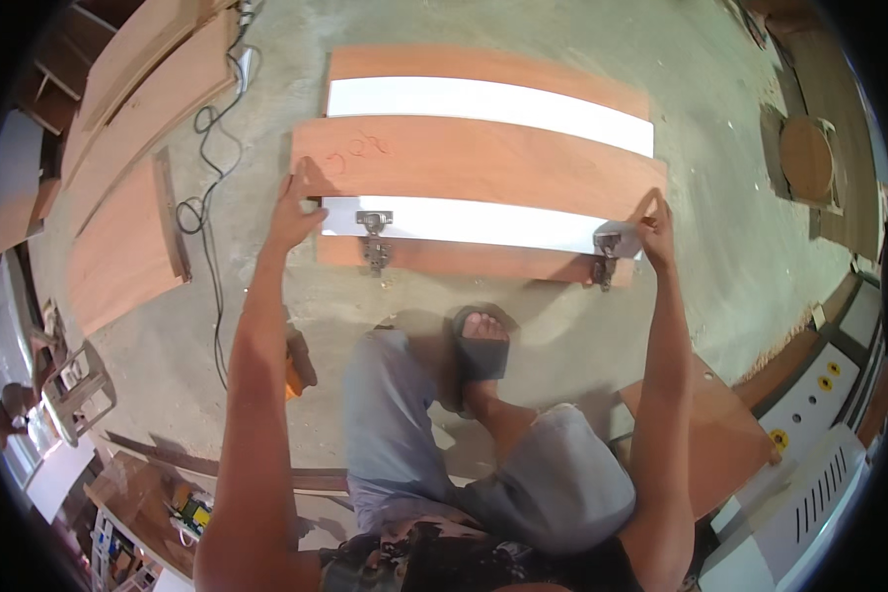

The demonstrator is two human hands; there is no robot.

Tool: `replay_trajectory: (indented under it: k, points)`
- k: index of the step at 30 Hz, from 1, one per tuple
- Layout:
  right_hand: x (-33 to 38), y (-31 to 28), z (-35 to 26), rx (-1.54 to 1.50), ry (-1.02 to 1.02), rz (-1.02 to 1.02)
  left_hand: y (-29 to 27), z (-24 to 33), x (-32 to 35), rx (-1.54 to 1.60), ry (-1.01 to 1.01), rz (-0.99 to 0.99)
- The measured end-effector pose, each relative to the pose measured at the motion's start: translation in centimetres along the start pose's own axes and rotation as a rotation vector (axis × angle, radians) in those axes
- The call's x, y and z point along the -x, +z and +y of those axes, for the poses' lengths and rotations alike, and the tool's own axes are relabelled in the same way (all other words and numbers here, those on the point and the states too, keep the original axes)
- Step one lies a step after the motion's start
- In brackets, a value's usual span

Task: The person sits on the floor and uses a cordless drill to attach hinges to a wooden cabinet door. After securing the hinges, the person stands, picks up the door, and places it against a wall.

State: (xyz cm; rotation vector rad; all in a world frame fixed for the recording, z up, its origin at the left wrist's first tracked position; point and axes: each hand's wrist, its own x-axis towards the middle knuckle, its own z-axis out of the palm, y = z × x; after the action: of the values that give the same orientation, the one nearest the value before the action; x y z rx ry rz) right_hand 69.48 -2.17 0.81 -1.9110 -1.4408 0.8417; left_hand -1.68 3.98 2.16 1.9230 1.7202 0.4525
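Observation:
A long reddish-brown wooden board with red handwritten marks lies across a stack of panels on the floor. My left hand is closed on its left end, fingers on top and thumb by the near edge. At the opposite end my right hand pinches the near corner. Under the board shows a white panel with two metal cabinet hinges, one at the left and one at the right. Beyond it are another white strip and more brown wood.
A black cable winds over the floor on the left beside large wooden sheets. An orange and black tool lies by my left forearm. To the right are a brown panel, a slotted white panel and a round-topped wooden piece.

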Motion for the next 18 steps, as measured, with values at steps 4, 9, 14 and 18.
replay_trajectory:
  k: [4,9,14,18]
  points:
    - [4.4,-4.1,0.8,0.598,-0.042,-0.206,2.1,4.6,4.7,-0.032,-0.063,-0.183]
    - [4.7,-1.7,-4.5,0.599,0.071,-0.237,1.6,5.0,4.9,-0.167,-0.012,-0.118]
    - [6.3,-2.1,-3.5,0.681,-0.006,-0.241,2.6,5.2,6.3,-0.24,0.045,-0.026]
    - [7.4,-1.6,-2.3,0.667,-0.128,-0.154,2.7,5.1,6.7,-0.224,0.051,-0.017]
